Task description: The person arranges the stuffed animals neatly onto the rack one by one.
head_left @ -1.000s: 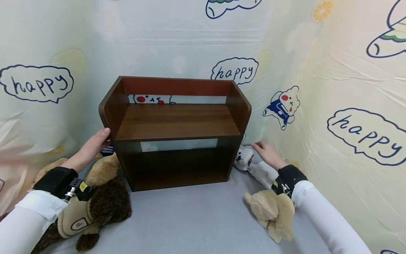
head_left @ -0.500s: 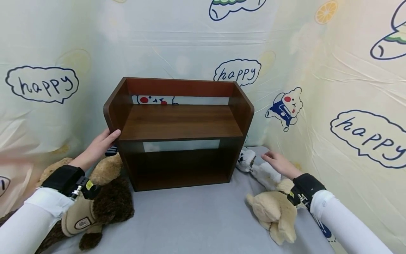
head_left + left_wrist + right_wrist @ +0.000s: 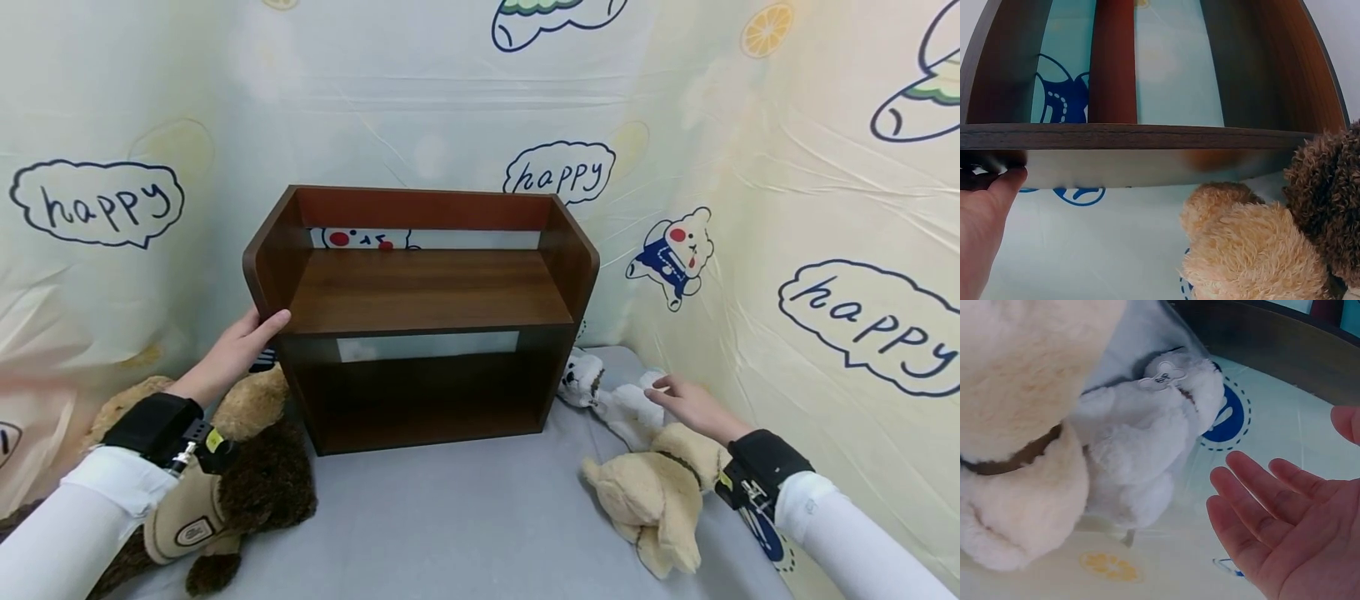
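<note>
A dark brown wooden shelf (image 3: 435,287) stands upright on the grey surface, with an upper and a lower compartment. My left hand (image 3: 238,343) grips its left side panel about level with the middle board, a digit over the front edge. In the left wrist view, part of the left hand (image 3: 985,231) lies against the panel's outer face; the rest is out of frame. My right hand (image 3: 693,406) holds nothing and hovers over the white plush dog (image 3: 630,408). Its palm and spread fingers (image 3: 1254,506) show in the right wrist view.
A large brown plush bear (image 3: 262,475) lies left of the shelf, beneath my left forearm. A beige plush toy (image 3: 645,500) lies at the right, below my right wrist, beside the white dog. Printed cloth (image 3: 420,108) hangs behind and on both sides.
My right hand has drawn away from the shelf, to the right and toward me. My left hand stays at the left panel, its digit reaching farther over the front edge. The shelf stands still.
</note>
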Tool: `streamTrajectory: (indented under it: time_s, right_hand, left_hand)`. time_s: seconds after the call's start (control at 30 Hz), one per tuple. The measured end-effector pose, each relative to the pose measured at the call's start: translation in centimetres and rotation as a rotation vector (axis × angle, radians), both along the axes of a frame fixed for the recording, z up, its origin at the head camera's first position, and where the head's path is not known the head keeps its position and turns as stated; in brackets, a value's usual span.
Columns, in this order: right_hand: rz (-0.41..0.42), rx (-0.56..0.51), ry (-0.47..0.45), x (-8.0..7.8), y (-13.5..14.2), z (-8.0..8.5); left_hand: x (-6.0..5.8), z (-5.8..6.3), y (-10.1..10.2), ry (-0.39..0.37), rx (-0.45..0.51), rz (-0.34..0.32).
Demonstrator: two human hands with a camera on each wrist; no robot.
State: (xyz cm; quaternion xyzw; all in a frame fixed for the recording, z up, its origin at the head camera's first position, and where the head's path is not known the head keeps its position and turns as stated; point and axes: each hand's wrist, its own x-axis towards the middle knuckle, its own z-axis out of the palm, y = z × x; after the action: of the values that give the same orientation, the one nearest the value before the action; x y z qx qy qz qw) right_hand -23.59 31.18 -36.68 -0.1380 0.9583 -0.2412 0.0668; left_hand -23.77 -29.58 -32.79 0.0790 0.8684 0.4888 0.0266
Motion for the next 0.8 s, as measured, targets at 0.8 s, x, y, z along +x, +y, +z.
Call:
streamTrajectory:
  time_s: [0.8]
  right_hand:
    - [-0.154, 0.011, -0.080, 3.4, 5.8, -1.1]
  left_hand:
    - [-0.3, -0.5, 0.5, 0.100, -0.085, -0.030]
